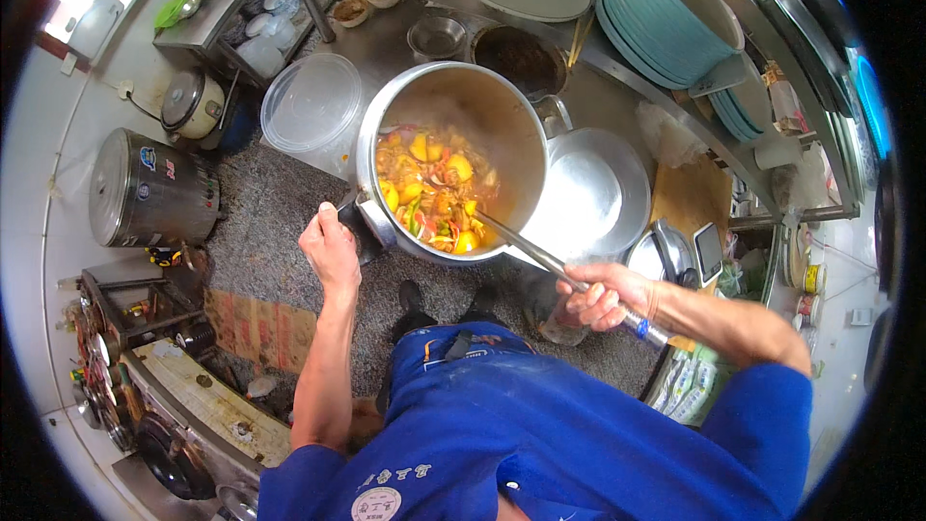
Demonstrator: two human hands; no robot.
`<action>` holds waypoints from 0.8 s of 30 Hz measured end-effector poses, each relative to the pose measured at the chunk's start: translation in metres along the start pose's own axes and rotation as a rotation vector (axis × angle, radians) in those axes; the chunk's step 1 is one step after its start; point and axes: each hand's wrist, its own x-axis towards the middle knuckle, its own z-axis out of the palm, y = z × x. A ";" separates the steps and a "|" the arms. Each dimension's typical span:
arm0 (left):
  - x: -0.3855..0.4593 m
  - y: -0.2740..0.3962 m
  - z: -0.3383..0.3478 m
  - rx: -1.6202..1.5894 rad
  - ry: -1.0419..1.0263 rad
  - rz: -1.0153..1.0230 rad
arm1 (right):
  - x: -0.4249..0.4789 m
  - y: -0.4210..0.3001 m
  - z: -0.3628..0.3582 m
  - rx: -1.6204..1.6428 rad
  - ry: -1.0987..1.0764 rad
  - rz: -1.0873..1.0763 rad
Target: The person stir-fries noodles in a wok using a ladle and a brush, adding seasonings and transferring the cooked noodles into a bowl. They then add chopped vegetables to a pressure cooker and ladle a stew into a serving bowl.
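A large metal pot (517, 119), probably a pressure cooker without its lid, is tilted towards me on the steel counter's near side. In it lies a stew (434, 188) with yellow chunks, meat and red and green pieces. My left hand (331, 250) grips the pot's black handle (360, 228). My right hand (604, 297) holds the metal shaft of a long-handled utensil (524, 246); its head is hidden in the stew. A wide shallow metal basin (629, 181) stands right of the pot, partly behind it.
A clear plastic lid (311, 101) lies left of the pot. Behind are a small metal bowl (437, 37) and a pan of dark sauce (519, 61). Stacked plates (665, 14) fill the shelf above. A metal lid (662, 253) and a scale (708, 252) sit at right.
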 end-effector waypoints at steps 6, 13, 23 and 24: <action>0.014 -0.011 -0.010 -0.078 -0.033 0.021 | -0.008 0.047 0.080 -0.591 0.482 -0.345; 0.020 -0.015 -0.013 -0.051 -0.071 0.057 | -0.005 0.093 0.086 -1.064 0.832 -0.527; 0.019 -0.006 -0.003 0.090 -0.167 0.225 | 0.045 0.008 -0.003 -2.058 1.349 -0.906; 0.020 -0.004 0.001 0.114 -0.174 0.247 | 0.053 -0.002 -0.006 -2.079 1.353 -0.874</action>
